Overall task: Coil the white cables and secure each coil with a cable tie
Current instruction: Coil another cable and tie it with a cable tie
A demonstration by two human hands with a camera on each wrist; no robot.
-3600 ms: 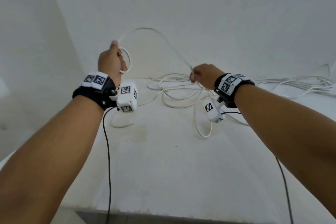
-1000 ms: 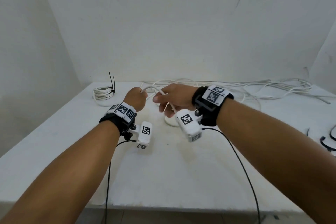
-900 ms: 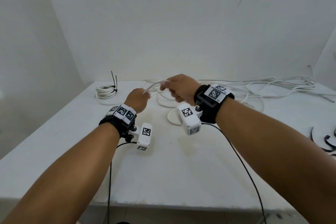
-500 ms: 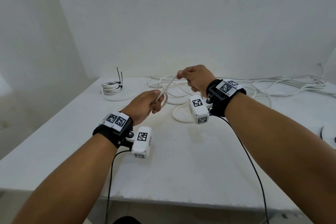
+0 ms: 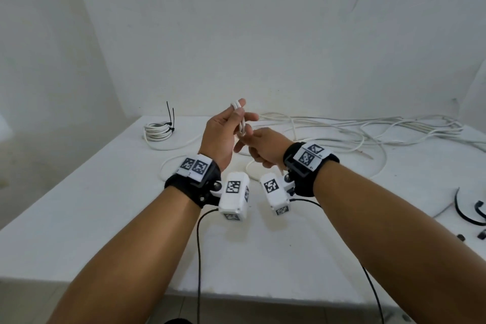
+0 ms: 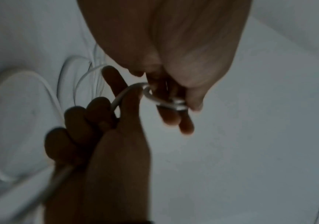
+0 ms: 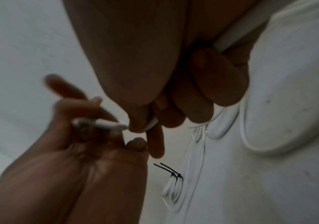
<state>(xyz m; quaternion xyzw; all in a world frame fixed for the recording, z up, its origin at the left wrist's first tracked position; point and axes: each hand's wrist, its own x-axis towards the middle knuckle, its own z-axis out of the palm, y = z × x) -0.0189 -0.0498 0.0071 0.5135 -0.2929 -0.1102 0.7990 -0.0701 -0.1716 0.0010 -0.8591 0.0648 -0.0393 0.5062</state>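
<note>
left hand [image 5: 223,134]: raised above the table [image 5: 79,218], thumb and fingers pinched on a small folded loop of cable [image 5: 240,119]; loop top is seen just past the fingertips.
right hand [image 5: 263,147]: just beside the left, lower, fingers curled round the same cable; the strand is passed down through the fist and trailed to the tabletop.
loose cables [image 5: 368,129]: spread in long loops along the far edge, from centre to the right end, near the wall [image 5: 263,34].
tied coil [image 5: 157,131]: laid at the far left corner, bound by two black ties [image 5: 170,118] with tails upright.
spare ties [image 5: 468,208]: black, curved, laid at the right edge.
near half of the table: bare white surface up to the front edge, crossed only by the forearms.
</note>
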